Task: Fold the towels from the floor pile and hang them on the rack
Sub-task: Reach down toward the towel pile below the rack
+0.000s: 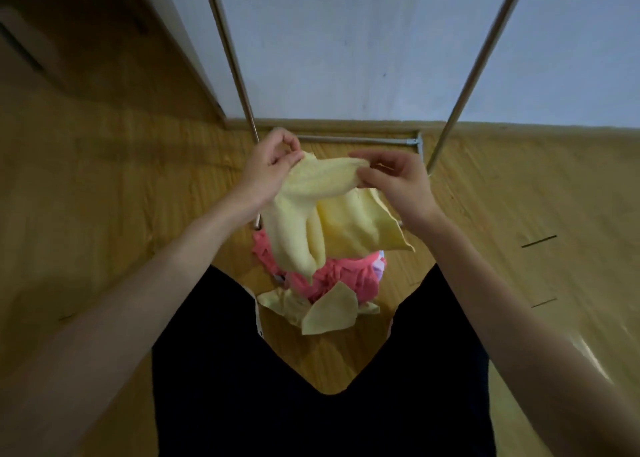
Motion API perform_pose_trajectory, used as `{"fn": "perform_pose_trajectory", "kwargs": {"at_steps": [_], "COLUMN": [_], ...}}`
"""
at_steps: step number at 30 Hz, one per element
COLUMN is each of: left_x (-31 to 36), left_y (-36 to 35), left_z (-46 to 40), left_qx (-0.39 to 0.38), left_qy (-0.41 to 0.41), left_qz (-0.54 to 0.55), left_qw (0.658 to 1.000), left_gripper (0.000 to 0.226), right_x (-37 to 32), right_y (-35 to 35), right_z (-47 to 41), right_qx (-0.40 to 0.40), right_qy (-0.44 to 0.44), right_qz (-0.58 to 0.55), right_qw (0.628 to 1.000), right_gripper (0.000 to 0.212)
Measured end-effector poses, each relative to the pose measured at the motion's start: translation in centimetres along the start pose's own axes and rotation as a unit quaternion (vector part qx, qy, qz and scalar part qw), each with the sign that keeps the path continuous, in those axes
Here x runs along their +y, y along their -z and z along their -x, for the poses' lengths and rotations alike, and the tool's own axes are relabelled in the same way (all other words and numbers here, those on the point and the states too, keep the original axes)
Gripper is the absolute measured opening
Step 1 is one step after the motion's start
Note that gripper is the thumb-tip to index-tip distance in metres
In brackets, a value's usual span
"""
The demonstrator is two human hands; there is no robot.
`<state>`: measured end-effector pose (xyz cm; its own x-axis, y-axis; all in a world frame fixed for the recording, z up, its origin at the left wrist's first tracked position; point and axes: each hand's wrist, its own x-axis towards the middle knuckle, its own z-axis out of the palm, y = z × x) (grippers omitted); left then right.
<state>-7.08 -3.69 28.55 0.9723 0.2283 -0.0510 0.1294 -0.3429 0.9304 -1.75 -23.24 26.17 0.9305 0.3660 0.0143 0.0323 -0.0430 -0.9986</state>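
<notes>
You are early in the task; your left hand point(273, 166) and right hand point(391, 179) each pinch the yellow towel's point(318, 211) top edge, unfolded, above the floor pile point(329, 283); the visible rack point(481, 62) bars carry nothing; folding and hanging remain.

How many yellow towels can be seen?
2. One pale yellow cloth towel hangs between the left hand and right hand; another lies on the floor pile's near edge. More may be hidden.
</notes>
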Motion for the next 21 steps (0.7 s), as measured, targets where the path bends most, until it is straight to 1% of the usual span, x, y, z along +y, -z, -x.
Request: {"fn": "perform_pose_trajectory", "kwargs": {"at_steps": [2,4,6,8,10,11,13,16,18,19,21], "left_x": [1.9,3.7,5.5,7.2,8.5,8.9,9.3,9.2,8.9,8.7,8.4], "left_y": [0.6,1.0,1.1,1.0,0.8,0.8,0.8,0.9,0.9,0.9,1.0], "left_z": [0.6,1.2,1.8,2.3,2.6,2.6,2.6,2.3,1.9,1.7,1.4], "left_qx": [-0.007,-0.033,-0.075,-0.114,-0.132,-0.128,-0.096,-0.042,-0.013,-0.003,0.008], "left_qy": [-0.016,-0.024,-0.038,-0.057,-0.072,-0.071,-0.049,-0.007,0.002,-0.002,-0.011], "left_qz": [0.035,0.067,0.089,0.086,0.077,0.074,0.073,0.088,0.078,0.067,0.058], "left_qw": [0.999,0.997,0.993,0.988,0.986,0.987,0.991,0.995,0.997,0.998,0.998], "left_gripper": [0.007,0.013,0.017,0.016,0.014,0.014,0.013,0.011,0.010,0.009,0.006], "right_x": [-1.4,-2.3,-2.7,-3.0,-3.4,-3.7,-4.5,-5.8,-7.1,-8.0,-9.9], "right_y": [0.9,1.5,1.7,1.5,1.3,1.1,0.9,0.6,0.2,0.0,-0.3], "right_z": [0.5,1.2,1.9,2.7,3.4,3.7,4.2,4.6,4.7,4.7,4.6], "right_qx": [-0.010,-0.010,0.001,0.016,0.035,0.042,0.042,0.037,0.030,0.015,-0.048], "right_qy": [0.037,0.079,0.108,0.116,0.126,0.132,0.140,0.167,0.191,0.196,0.173], "right_qz": [0.028,0.098,0.158,0.177,0.180,0.178,0.173,0.201,0.212,0.203,0.173], "right_qw": [0.999,0.992,0.982,0.977,0.975,0.974,0.974,0.964,0.958,0.959,0.968], "right_gripper": [0.042,0.048,0.044,0.040,0.031,0.025,0.017,0.021,0.017,0.015,0.013]}}
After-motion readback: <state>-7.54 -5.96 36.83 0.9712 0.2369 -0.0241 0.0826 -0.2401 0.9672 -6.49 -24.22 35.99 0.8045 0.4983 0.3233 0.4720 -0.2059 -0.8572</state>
